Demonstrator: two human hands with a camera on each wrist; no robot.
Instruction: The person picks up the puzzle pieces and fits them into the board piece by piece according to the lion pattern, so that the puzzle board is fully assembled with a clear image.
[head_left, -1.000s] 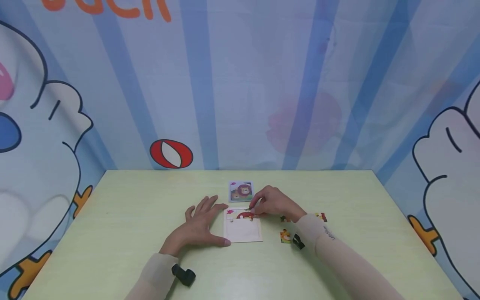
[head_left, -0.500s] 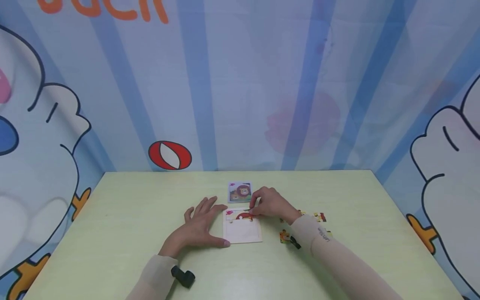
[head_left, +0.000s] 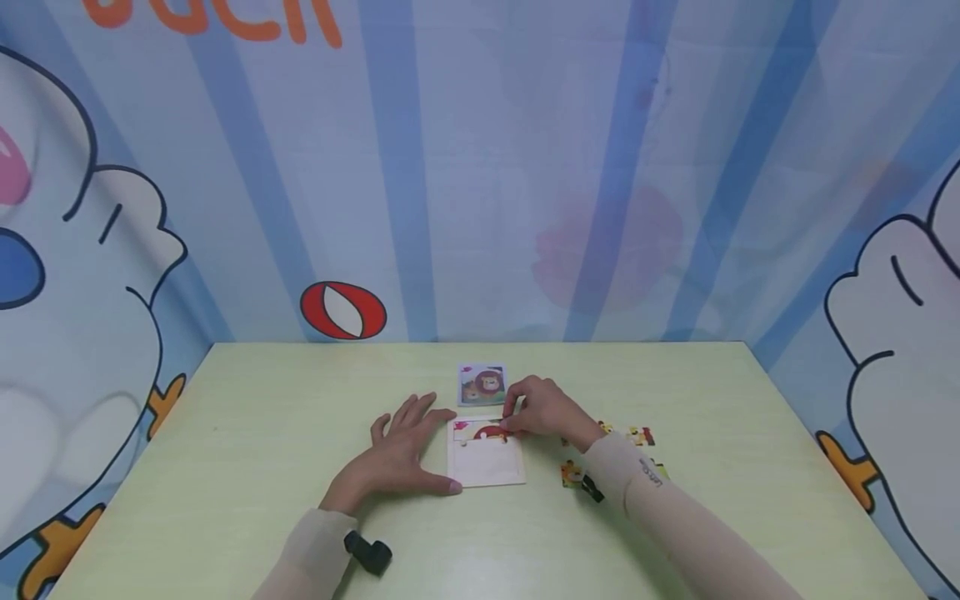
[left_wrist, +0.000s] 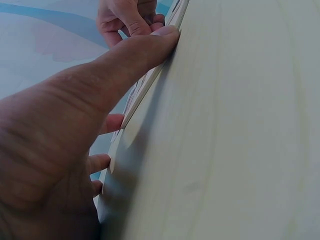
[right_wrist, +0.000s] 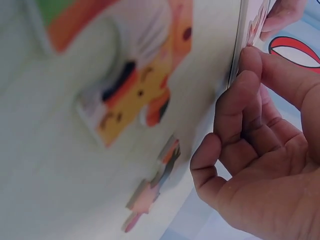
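Note:
A square puzzle board [head_left: 486, 468] lies mid-table, white in its lower part, with fitted pieces showing pink and a brown-red mane along the top. My left hand [head_left: 397, 457] is spread at its left side, thumb at the near corner and index finger at the far one. In the left wrist view the thumb [left_wrist: 135, 52] lies straight against the board's edge [left_wrist: 146, 86]. My right hand [head_left: 551, 412] pinches a puzzle piece at the board's upper right corner; the fingertips hide most of that piece. Its other fingers curl inward in the right wrist view.
Behind the board lies a picture card [head_left: 482, 384] with a lion. Loose puzzle pieces [head_left: 572, 474] are spread to the right, partly under the right forearm. Close in the right wrist view are an orange-faced piece [right_wrist: 131, 100] and a smaller piece [right_wrist: 145, 197]. A printed curtain [head_left: 495, 167] hangs behind.
My right hand has settled slightly lower at the board's upper right corner, and the piece's dark edge shows less between the fingers. My left hand stays in place.

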